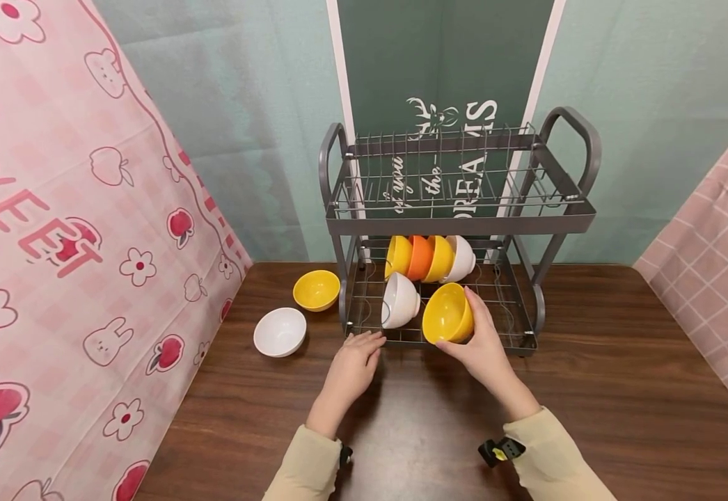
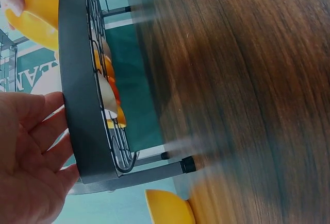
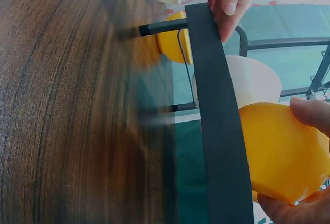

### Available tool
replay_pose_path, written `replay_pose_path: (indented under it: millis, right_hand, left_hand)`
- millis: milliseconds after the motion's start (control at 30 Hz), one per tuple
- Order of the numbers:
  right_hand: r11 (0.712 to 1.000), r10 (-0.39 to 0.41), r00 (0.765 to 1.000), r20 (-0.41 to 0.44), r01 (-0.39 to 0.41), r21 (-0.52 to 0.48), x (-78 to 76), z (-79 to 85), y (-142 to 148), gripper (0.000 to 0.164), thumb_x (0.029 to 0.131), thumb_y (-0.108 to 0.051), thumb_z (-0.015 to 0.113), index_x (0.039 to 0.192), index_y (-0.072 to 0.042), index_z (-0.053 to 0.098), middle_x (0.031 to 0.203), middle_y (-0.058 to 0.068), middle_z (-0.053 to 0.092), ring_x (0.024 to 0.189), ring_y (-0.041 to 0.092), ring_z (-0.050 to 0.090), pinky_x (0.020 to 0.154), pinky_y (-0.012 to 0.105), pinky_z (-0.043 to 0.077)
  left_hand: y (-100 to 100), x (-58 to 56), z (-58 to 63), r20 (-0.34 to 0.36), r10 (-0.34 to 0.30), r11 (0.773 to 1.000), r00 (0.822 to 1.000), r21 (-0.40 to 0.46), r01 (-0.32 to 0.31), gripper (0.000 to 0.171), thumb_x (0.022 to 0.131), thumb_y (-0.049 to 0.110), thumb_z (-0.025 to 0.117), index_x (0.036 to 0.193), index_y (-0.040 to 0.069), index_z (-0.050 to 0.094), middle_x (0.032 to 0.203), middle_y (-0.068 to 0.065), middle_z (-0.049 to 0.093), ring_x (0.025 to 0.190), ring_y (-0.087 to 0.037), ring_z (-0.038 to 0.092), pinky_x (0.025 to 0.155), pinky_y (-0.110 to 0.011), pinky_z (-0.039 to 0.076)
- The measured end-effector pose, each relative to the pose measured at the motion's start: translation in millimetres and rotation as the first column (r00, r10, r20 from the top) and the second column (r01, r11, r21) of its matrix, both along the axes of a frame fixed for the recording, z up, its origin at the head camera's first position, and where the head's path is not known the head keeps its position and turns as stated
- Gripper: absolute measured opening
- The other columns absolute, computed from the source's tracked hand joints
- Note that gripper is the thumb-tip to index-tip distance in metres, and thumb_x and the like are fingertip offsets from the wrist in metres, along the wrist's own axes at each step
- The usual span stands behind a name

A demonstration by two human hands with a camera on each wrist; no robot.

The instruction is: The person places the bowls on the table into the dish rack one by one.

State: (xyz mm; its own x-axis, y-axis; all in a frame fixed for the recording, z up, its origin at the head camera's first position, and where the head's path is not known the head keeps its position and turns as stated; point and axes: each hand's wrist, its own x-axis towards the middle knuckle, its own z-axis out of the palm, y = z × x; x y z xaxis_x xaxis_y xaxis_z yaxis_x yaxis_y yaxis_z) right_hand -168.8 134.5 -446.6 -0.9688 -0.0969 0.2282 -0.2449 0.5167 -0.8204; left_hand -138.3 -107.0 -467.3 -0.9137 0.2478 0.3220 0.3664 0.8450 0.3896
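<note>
My right hand (image 1: 486,348) grips a yellow bowl (image 1: 444,314) by its rim, thumb at the bottom and fingers at the upper right, over the front of the rack's lower tier. The bowl is tilted, its inside facing left and up. To its left a white bowl (image 1: 400,302) stands on its side in the lower tier. My left hand (image 1: 353,362) rests its straight fingertips on the front rail (image 2: 82,80) of that tier, holding nothing. Behind, a row of tilted bowls holds a yellow one (image 1: 398,257), an orange one (image 1: 420,258), another yellow one (image 1: 440,258) and a white one (image 1: 461,258).
A yellow bowl (image 1: 317,290) and a white bowl (image 1: 280,332) sit upright on the wooden table (image 1: 414,431), left of the rack. The grey two-tier rack (image 1: 464,225) has a wire upper tier with side handles. Patterned cloth (image 1: 120,264) hangs at the left.
</note>
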Motion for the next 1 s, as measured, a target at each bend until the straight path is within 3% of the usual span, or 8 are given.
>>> replay_pose_path:
  millis: [433,1000]
  right_hand:
    - [0.999,0.021,0.999,0.035,-0.022,0.031,-12.5,-5.9,-10.3,0.105,0.067,-0.017,0.082,0.149,-0.015,0.015,0.151,0.016,0.019,0.128,0.037,0.034,0.102,0.056,0.036]
    - [0.994,0.037,0.999,0.000,-0.036,0.105,-23.3,0.8,-20.9,0.101,0.069,-0.017,0.080,0.148,-0.015,0.018,0.151,0.015,0.019,0.123,0.036,0.039,0.098,0.054,0.041]
  left_hand:
    - [-0.4,-1.1,-0.5,0.035,0.014,1.000,0.999,0.019,-0.015,0.026,0.091,0.015,0.056,0.114,0.012,0.067,0.120,-0.001,0.064,0.116,-0.018,0.057,0.105,-0.045,0.036]
    - [-0.2,-1.9,-1.4,0.039,0.026,0.999,0.999,0.020,-0.026,0.025,0.092,0.016,0.055,0.114,0.014,0.067,0.119,-0.001,0.065,0.115,-0.017,0.058,0.106,-0.044,0.036]
